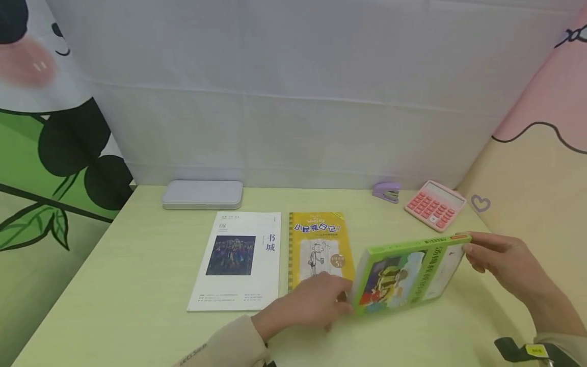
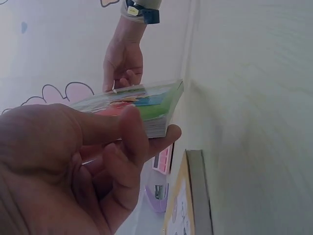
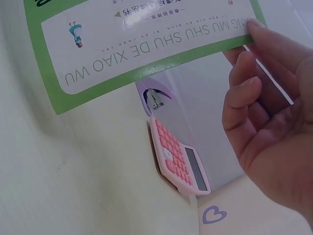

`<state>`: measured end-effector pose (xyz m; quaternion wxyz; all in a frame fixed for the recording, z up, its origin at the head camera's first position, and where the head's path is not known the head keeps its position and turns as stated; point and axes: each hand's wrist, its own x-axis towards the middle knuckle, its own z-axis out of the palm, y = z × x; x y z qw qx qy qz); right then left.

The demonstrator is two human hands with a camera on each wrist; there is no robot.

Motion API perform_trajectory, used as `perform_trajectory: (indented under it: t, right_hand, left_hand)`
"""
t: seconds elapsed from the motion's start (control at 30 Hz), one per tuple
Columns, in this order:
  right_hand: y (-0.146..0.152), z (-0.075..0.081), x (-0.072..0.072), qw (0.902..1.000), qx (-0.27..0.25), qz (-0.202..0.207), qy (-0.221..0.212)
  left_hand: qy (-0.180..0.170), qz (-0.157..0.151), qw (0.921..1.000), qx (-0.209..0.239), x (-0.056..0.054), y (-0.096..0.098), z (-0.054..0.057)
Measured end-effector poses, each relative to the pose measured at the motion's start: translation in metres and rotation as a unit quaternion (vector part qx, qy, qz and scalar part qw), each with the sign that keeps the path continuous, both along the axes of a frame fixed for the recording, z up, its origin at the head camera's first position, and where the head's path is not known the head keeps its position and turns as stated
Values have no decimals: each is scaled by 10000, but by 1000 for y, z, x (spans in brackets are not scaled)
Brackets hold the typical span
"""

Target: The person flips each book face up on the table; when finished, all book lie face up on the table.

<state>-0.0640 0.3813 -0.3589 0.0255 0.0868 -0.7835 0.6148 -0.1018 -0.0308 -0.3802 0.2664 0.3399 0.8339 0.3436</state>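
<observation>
A green-edged book [image 1: 408, 278] with a picture on its cover is held tilted above the table, spine side up. My left hand [image 1: 309, 300] pinches its near left corner, with thumb and fingers on either face in the left wrist view. At the opposite, upper right corner, my right hand [image 1: 509, 260] pinches the edge between thumb and fingers. In the right wrist view the cover's white panel [image 3: 146, 54] carries printed letters. A yellow comic book [image 1: 321, 232] lies just beyond my left hand, which overlaps its lower edge in the head view.
Left of the yellow book lies a white magazine [image 1: 266, 275]. Along the back stand a pale pencil case [image 1: 202, 194], a purple stapler [image 1: 386, 191] and a pink calculator [image 1: 434, 205]. A white cloth [image 1: 293, 127] hangs behind the table [image 1: 114, 285], with patterned sheets at both sides.
</observation>
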Motion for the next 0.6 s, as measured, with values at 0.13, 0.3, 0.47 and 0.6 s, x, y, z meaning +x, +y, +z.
perform_trajectory:
  t: [0.13,0.3,0.47,0.6]
  right_hand:
    - [-4,7,-6,9993,21,-287,-258]
    - [-12,12,-17,9963,-359,-424,-663]
    - [-20,12,-24,9930,-777,-318,-825]
    - [-29,8,-30,9937,-666,-316,-844]
  left_hand:
    - [-171,283,9989,329,-10,-6,8]
    - [-181,645,9956,659,-21,-16,15]
    - [-224,962,9913,874,-26,-22,17]
    - [-166,1200,9878,975,-29,-26,17]
